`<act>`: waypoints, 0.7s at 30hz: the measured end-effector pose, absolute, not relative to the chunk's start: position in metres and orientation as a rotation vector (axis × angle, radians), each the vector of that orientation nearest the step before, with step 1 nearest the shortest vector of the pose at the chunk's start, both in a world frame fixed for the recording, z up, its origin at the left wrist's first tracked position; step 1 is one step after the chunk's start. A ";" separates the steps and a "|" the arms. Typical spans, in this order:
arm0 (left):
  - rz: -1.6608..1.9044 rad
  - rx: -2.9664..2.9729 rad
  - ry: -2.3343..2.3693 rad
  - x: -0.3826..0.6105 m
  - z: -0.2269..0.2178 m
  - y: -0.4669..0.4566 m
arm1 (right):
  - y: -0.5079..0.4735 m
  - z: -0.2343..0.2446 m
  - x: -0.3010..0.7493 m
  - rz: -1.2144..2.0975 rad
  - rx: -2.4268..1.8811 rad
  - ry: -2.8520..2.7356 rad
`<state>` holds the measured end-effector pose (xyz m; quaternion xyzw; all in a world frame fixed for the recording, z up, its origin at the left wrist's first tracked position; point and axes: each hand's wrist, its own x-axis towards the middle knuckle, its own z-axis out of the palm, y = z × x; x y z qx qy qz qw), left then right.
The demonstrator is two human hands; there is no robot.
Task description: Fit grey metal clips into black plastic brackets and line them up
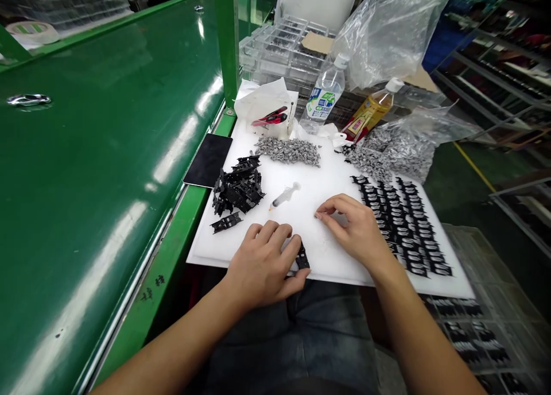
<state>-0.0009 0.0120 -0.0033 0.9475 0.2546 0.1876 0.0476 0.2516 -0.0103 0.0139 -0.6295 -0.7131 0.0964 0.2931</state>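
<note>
My left hand (262, 263) rests on the near edge of the white board (327, 182), fingers curled round a small black plastic part (302, 258). Just to the right, my right hand (355, 228) lies on the board with thumb and forefinger pinched on something tiny I cannot make out. A small syringe (284, 196) lies on the board beyond both hands. A heap of black parts (238, 188) sits at the left. A pile of small grey metal pieces (290, 150) lies farther back. Rows of finished black parts (402, 223) cover the right side.
A green conveyor belt (94, 171) runs along the left, with a dark phone (208, 160) at its edge. At the back stand a water bottle (322, 99), an amber bottle (370, 113), red-handled cutters (271, 117), clear trays (284, 47) and plastic bags (396, 27) of grey pieces.
</note>
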 end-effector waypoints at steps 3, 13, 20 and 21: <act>0.588 2.882 0.781 -0.001 -0.003 0.012 | -0.011 0.020 0.250 0.265 -1.668 -1.924; 0.682 2.795 0.770 -0.002 -0.007 0.013 | -0.065 0.019 0.211 0.494 -1.488 -1.830; 0.709 2.781 0.776 -0.002 -0.009 0.012 | -0.066 0.010 0.205 0.386 -1.458 -1.936; 0.707 2.782 0.777 -0.001 -0.009 0.012 | -0.066 0.010 0.205 0.373 -1.458 -1.951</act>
